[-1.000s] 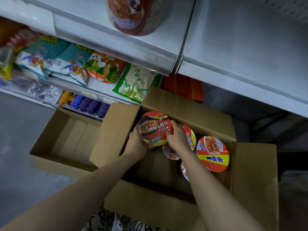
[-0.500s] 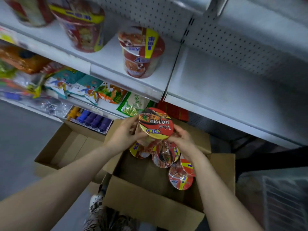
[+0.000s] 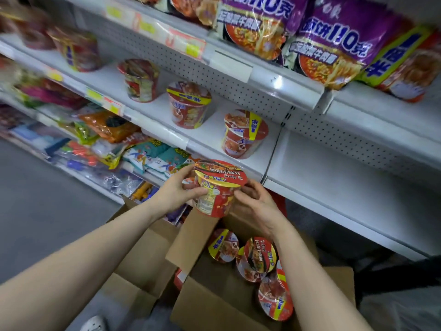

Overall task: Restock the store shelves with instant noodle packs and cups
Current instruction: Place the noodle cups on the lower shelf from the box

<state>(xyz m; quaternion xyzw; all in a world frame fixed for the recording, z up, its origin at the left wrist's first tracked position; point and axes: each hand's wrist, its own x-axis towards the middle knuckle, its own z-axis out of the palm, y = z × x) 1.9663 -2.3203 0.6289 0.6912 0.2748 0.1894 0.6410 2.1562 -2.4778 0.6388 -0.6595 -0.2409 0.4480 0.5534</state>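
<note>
Lifted higher out of the cardboard box, the red noodle cup is now hovering just in front of the middle shelf, near its right end. Left hand and right hand are gripping its sides, fingers curled round it.

Cup between left grip, right grip

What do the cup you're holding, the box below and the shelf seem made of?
Noodle cup: glossy plastic film, glare on it; the body beneath is likely paper or foam. Box: matte brown cardboard, creased flaps. Shelf: white painted metal, probably, given its perforated back panel and sheen.
</note>
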